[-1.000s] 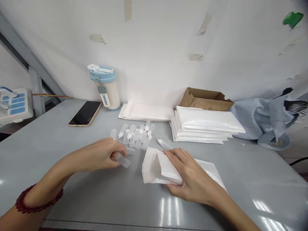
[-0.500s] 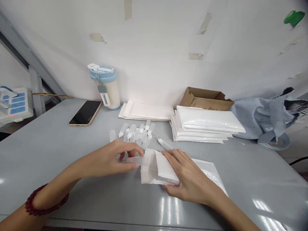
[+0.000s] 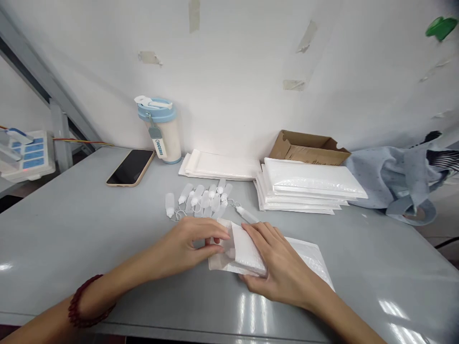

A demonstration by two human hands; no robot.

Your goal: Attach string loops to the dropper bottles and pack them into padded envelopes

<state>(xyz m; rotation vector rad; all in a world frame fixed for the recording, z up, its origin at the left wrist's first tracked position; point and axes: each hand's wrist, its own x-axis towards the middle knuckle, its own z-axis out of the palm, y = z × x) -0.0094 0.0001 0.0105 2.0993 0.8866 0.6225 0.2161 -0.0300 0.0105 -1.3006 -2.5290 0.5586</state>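
Note:
A white bubble mailer (image 3: 247,251) lies on the grey table with its mouth spread toward the left. My right hand (image 3: 278,263) is closed over it, thumb along the near edge and fingers across the top. My left hand (image 3: 201,241) is at the mouth, its thumb and fingertips slightly apart. Just beyond these fingertips, a translucent small plastic bottle (image 3: 230,252) shows partly inside the mailer; the rest of it is hidden. Behind the left hand lies a cluster of similar small bottles (image 3: 206,198) with white caps. One separate bottle (image 3: 246,214) rests behind the mailer.
A stack of white bubble mailers (image 3: 310,184) stands at the back right, before a cardboard box (image 3: 306,148). Flat mailers (image 3: 222,166) lie along the wall. A phone (image 3: 131,167) and a tumbler (image 3: 163,131) are at the left, a light-blue cloth bag (image 3: 380,177) at the right.
My left hand has moved right to the mailer's mouth. The small bottle it held outside is now partly inside, and the fingers have loosened. My right hand keeps its hold.

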